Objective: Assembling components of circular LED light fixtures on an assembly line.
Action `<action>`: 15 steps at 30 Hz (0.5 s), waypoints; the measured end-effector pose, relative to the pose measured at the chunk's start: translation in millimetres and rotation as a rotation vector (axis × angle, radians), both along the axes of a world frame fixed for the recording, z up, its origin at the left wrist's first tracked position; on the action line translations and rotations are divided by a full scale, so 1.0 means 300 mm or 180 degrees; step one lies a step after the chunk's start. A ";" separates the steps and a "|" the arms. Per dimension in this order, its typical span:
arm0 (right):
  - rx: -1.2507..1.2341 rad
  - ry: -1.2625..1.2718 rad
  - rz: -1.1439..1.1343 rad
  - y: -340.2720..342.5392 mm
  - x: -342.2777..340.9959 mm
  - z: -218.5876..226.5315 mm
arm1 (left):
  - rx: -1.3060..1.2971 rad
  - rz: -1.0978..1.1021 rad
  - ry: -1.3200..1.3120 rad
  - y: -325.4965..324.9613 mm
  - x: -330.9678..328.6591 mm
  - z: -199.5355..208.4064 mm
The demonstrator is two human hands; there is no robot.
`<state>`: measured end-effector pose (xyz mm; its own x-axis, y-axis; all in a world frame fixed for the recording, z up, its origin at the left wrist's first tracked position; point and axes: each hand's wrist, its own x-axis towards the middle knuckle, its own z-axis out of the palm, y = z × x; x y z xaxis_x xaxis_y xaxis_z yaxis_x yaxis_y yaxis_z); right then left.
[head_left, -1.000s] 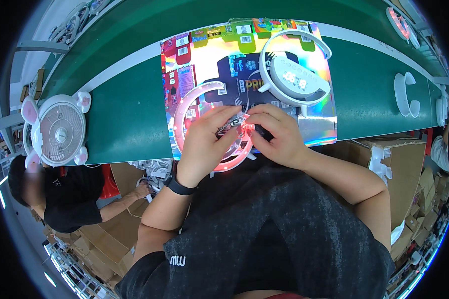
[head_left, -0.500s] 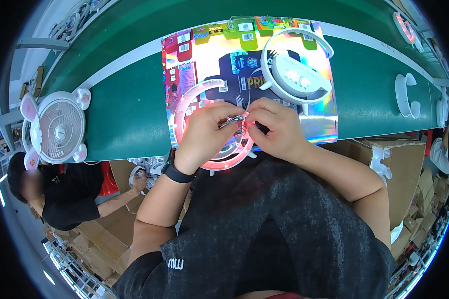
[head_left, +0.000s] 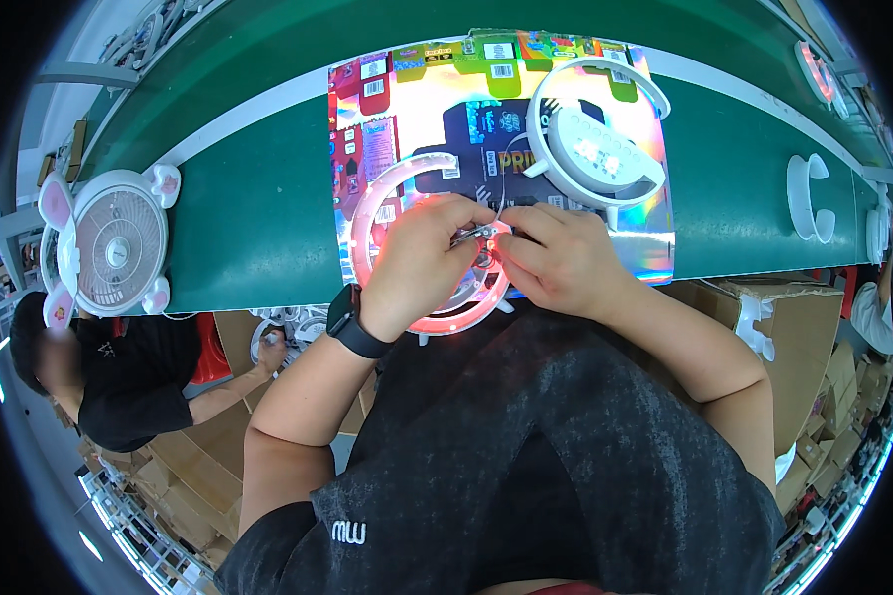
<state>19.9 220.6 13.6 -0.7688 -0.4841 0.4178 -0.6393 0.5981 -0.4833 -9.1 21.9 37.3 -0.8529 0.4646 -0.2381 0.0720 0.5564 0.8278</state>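
Table: a long green-topped surface with a white band along its far side runs before you.
Printed sheet: a shiny, multicoloured packaging sheet lies flat on it.
Glowing ring: the white, C-shaped lamp ring lit pinkish red is on the sheet's near left part, partly behind your hands.
Left hand: your left hand, a black watch on its wrist, pinches a small silvery part over the ring.
Right hand: your right hand has its fingers bent narrow beside that part and a thin pale wire; whether they grip it, you cannot tell.
White clock lamp: a round white frame with a lit display stands beyond your right hand.
Left end: a white fan with pink ears.
Right end: a white C-shaped piece.
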 end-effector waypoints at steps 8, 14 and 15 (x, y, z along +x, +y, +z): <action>-0.0055 -0.0260 -0.0369 -0.045 0.007 0.020 | 0.0136 -0.0101 -0.0199 -0.015 -0.013 -0.003; 0.0211 -0.0144 -0.0308 -0.035 0.012 0.019 | -0.0044 -0.0099 0.0264 0.007 -0.007 -0.016; 0.0145 -0.0133 -0.0253 -0.027 0.012 0.020 | -0.0243 -0.0175 0.0482 0.013 -0.010 -0.017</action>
<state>23.6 212.7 19.7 -0.8218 -0.4388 0.3634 -0.5689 0.6682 -0.4795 -12.2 25.8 32.4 -0.8555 0.4970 -0.1452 0.2246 0.6090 0.7607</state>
